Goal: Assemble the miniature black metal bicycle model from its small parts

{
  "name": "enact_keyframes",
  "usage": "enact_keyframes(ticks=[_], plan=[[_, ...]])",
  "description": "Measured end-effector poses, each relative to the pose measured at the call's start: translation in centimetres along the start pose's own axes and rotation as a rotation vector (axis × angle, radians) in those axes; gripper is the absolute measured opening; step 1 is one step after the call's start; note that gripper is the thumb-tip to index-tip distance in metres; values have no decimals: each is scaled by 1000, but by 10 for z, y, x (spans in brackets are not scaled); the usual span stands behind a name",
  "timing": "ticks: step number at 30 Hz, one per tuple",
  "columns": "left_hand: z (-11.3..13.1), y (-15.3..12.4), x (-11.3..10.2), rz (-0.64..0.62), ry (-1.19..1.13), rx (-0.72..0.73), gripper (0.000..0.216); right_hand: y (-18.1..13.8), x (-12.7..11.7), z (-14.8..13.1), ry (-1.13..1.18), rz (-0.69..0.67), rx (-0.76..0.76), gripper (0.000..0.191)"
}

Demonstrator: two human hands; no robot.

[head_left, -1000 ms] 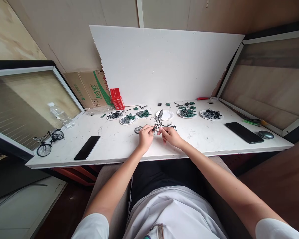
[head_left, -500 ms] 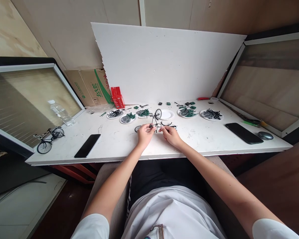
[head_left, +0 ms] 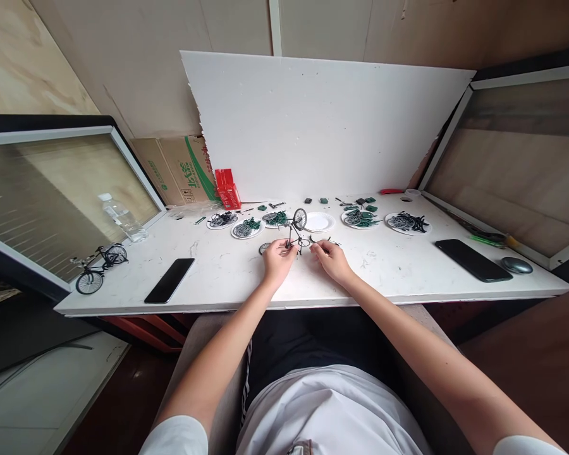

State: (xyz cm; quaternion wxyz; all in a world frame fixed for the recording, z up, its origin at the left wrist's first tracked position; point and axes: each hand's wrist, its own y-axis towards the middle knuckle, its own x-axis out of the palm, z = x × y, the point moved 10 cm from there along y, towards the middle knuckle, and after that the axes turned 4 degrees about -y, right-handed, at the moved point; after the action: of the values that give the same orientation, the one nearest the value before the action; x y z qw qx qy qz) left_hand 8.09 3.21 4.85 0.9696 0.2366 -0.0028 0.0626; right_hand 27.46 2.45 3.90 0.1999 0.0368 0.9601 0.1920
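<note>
My left hand is closed on a partly built black model bicycle, which is tilted with one spoked wheel uppermost. Just right of it, my right hand has thumb and fingers pinched together. A small dark part shows at those fingertips, but its kind cannot be made out. Beside the left fingers a loose spoked wheel lies on the table, partly hidden. Thin black pieces lie behind the right hand, largely covered by it.
Paper plates of small parts, like the right-hand plate, line the white table. A finished model bicycle stands far left near a bottle. Phones and a mouse lie nearer the front.
My right hand has moved slightly away from the model bicycle, toward the thin black pieces behind it. My left hand still holds the bicycle. The camera view has shifted a little.
</note>
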Motion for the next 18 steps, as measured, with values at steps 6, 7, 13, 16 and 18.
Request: enact_keyframes(ticks=[6, 7, 13, 16, 18], plan=[[4, -4, 8, -58, -28, -13, 32, -1, 12, -4, 63, -84, -70, 50], [4, -4, 9, -70, -30, -16, 32, -2, 13, -2, 63, -94, -61, 52], [10, -9, 20, -161, -35, -18, 30, -3, 21, -1, 73, -151, -65, 55], [9, -11, 26, -206, -28, -25, 29, -4, 20, -7, 40, -150, -94, 54], [7, -12, 27, -214, -20, -37, 29, -6, 15, -9, 5, -118, -98, 54]])
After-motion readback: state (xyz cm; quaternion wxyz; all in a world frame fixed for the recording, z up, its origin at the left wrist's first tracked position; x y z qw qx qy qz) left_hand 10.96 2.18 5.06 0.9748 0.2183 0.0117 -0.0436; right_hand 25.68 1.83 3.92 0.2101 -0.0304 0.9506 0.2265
